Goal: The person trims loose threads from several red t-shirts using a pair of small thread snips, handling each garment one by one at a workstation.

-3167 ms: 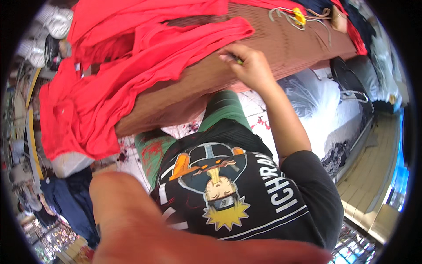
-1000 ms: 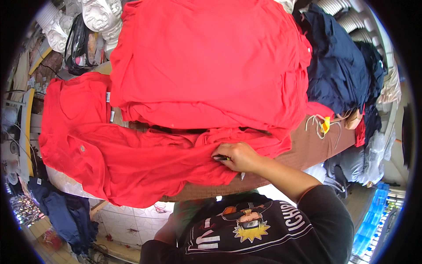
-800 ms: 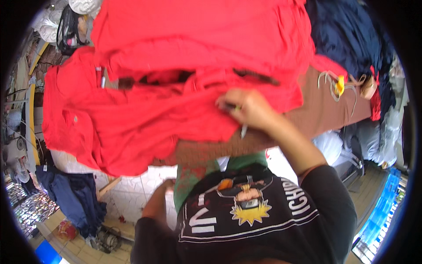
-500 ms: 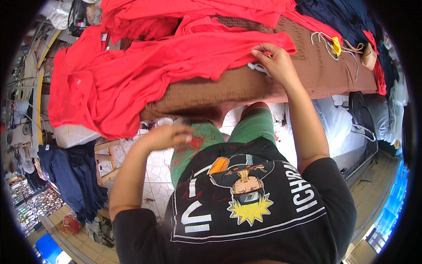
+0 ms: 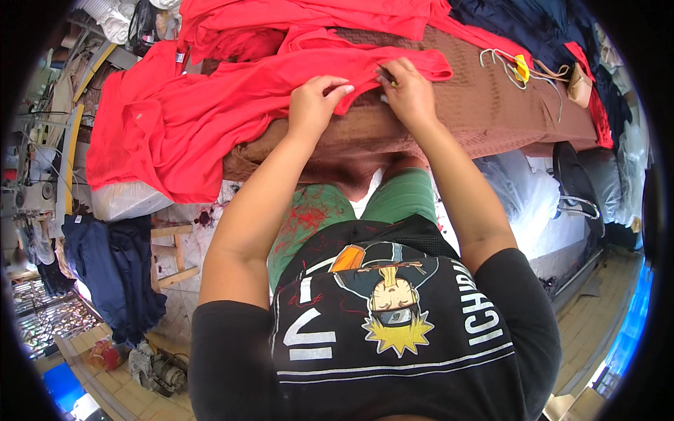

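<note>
A red garment (image 5: 210, 112) lies spread over a table covered in brown cloth (image 5: 484, 105), with part of it hanging off the table's left end. My left hand (image 5: 314, 105) pinches the garment's near edge. My right hand (image 5: 407, 91) rests on the same edge a little to the right, fingers curled on the red fabric with a small thin tool tucked between them. More red garments (image 5: 316, 21) are piled behind it.
Dark blue garments (image 5: 533, 28) lie at the table's far right, with yellow-handled snips on a cord (image 5: 521, 69) nearby. Dark blue clothes (image 5: 116, 274) hang at the lower left beside a small wooden stool (image 5: 172, 256). White plastic-wrapped bundles (image 5: 519, 203) sit under the table.
My left hand has come up from below the table edge onto the red garment beside my right hand. The view has tilted down toward the near edge.
</note>
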Motion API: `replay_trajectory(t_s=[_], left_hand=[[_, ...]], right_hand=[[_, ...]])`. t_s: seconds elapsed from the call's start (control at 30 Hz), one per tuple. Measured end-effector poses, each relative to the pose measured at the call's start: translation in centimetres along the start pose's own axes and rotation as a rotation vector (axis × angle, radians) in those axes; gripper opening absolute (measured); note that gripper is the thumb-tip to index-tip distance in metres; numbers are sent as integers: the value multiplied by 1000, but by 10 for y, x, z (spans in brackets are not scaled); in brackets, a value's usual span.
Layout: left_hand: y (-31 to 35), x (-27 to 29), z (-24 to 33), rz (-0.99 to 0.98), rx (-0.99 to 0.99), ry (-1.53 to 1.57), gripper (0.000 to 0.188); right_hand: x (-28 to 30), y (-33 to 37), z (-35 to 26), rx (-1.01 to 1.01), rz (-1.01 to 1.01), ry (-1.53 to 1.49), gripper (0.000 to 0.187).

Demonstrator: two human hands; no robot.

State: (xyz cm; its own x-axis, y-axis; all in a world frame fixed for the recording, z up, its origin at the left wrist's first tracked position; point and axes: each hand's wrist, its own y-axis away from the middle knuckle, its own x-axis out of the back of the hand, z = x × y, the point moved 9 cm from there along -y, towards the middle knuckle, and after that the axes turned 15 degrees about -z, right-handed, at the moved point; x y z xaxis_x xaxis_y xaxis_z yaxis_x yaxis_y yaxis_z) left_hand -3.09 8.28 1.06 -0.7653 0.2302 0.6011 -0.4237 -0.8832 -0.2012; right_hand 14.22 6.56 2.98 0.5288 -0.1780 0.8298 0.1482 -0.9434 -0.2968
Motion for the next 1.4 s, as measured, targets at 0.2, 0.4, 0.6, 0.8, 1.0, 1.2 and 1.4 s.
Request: replay_trajectory(t_s=[0.2, 0.4, 0.6, 0.8, 1.0, 1.2, 1.4], left_hand=[[91, -1, 2, -486, 217, 135, 15], [150, 15, 2, -993, 251, -360, 18], [28, 15, 37, -328, 49, -105, 26], [0, -27, 2, -169, 13, -178, 19], [24, 13, 8, -347, 47, 97, 15], [129, 29, -8, -1097, 374, -305, 25], [59, 25, 53, -267, -271, -478, 25]], right_hand=[[1, 40, 15, 161, -131, -86, 17], [23, 20, 21, -75, -167, -318, 19], [-27, 3, -1, 53, -214, -171, 28], [-36, -7, 4, 36, -239, -39, 21], [-26, -10, 23, -86, -326, -370, 17], [9, 49, -52, 327, -862, -903, 19], [-10, 37, -39, 242, -464, -246, 28]])
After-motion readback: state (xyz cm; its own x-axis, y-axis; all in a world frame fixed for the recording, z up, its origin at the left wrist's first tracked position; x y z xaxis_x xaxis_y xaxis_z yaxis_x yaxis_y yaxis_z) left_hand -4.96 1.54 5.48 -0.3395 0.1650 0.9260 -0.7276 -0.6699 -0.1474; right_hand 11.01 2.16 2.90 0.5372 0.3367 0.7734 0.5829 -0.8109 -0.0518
